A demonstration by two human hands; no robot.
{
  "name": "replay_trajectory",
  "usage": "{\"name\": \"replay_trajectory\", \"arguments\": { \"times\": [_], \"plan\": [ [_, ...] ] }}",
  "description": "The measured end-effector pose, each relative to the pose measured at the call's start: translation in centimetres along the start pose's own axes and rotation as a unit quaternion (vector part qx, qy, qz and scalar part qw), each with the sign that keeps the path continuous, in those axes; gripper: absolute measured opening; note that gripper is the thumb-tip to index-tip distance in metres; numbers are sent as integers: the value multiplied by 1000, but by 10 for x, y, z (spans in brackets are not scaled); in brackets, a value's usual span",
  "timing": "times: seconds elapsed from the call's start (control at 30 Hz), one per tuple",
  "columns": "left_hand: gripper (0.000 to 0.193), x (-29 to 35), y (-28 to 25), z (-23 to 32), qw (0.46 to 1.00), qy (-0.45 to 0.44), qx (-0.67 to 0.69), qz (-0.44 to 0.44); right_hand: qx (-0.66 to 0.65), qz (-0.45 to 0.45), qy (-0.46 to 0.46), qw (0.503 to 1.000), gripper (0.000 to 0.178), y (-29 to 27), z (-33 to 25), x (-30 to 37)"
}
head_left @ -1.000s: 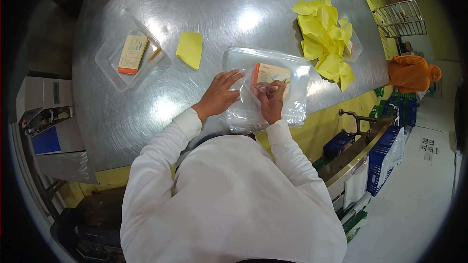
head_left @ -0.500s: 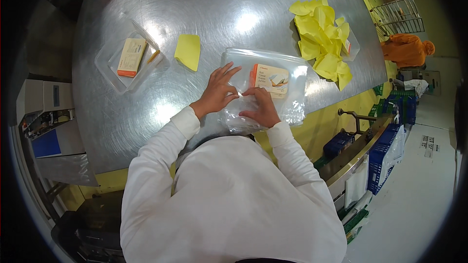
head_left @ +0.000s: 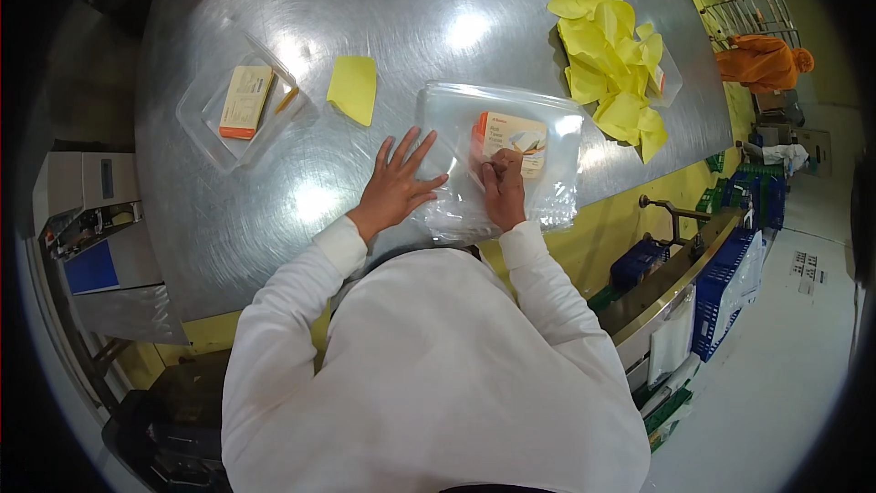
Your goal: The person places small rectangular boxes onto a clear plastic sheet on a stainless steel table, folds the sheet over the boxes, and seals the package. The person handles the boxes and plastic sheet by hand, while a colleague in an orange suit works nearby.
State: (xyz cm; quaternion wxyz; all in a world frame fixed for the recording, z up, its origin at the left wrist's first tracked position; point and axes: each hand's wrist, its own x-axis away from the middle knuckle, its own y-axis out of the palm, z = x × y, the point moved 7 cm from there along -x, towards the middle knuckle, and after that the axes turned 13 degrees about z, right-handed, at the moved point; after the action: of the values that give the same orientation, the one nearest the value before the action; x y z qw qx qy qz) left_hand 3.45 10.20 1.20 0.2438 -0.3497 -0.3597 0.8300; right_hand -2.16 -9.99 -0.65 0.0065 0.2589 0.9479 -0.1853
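My left hand (head_left: 397,184) lies with its fingers spread at the left edge of a stack of clear plastic bags (head_left: 452,114), its thumb reaching onto the film. My right hand (head_left: 505,190) has its fingers bent and pinched together on the clear film, over the lower part of a cream and orange box (head_left: 513,132). Whether that box is on top of the film or under a layer of it, I cannot tell. The stack rests on the metal table by its front edge, close to my body.
A clear plastic tub (head_left: 205,132) at left holds another cream and orange box (head_left: 245,100). Right of it lies a yellow sheet (head_left: 352,89). Crumpled yellow sheets (head_left: 607,59) are heaped at the table's right. Blue crates (head_left: 716,297) and a person in orange (head_left: 762,64) are beyond.
Both hands were pinching the film near each other left of the box. My left hand has opened flat, while my right hand has moved up and right over the box.
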Motion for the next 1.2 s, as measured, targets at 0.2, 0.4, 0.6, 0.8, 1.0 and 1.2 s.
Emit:
{"name": "replay_trajectory", "arguments": {
  "times": [0.2, 0.4, 0.6, 0.8, 1.0, 1.2],
  "plan": [
    [15, -13, -2, -3, 996, -17, 85, 32, 65, -96, -60, 991, 17, 2, -15, -5],
    [12, -37, -5, -13, 979, -70, 172, 89, 147, -123, -185, 964, 29, 9, -76, 1],
    [21, -2, -9, -18, 955, -170, 163, 183, 7, -46, 20, 999, 19, -1, 0, 0],
    [30, 0, -6, 6, 999, 6, 2, 35, 43, -47, -98, 993, 17, 0, -7, -4],
    [15, -11, -5, -2, 991, -18, 111, 75, 126, -164, -145, 968, 37, 9, -53, 2],
    [12, -29, -9, -3, 987, -39, 152, 29, 164, -174, -174, 955, 49, 12, -66, 6]
  ]
}}
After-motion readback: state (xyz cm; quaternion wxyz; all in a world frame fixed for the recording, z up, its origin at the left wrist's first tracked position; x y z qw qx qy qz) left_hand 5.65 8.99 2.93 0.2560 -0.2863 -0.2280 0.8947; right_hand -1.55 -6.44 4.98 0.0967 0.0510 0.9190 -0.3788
